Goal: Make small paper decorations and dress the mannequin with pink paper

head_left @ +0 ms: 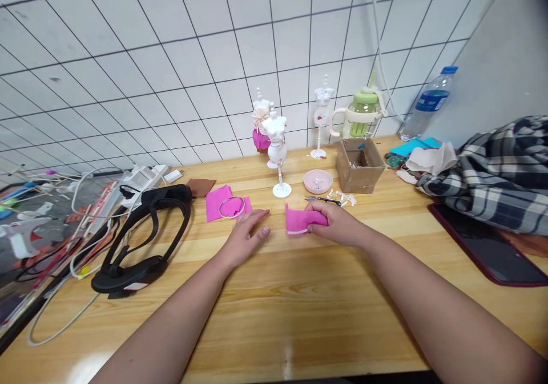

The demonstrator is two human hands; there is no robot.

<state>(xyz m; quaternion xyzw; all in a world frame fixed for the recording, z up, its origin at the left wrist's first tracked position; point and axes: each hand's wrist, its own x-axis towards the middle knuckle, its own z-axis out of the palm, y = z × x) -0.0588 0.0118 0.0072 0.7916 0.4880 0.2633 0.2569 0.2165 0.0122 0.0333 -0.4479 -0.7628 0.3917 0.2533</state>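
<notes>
The bright pink, cloth-like piece with a white lower edge is over the middle of the pale wooden desk, roughly midway between the near and back edges. From where I stand, the right hand pinches its right end, thumb below and fingers above, while the rest spreads leftward. The left hand is loosely spread beside it, holding nothing I can see.

To handle it well, I'd pinch lightly so the thin stuff doesn't crease, and lay the left fingertips on its free end to keep that white edge straight.

The right fingers hide the gripped end, so I can't tell whether it is folded there. Nor can I tell whether the left palm touches the wood. Behind the right hand, the small dark-handled scissors are partly covered, and both forearms run out of view toward the desk's near edge.
</notes>
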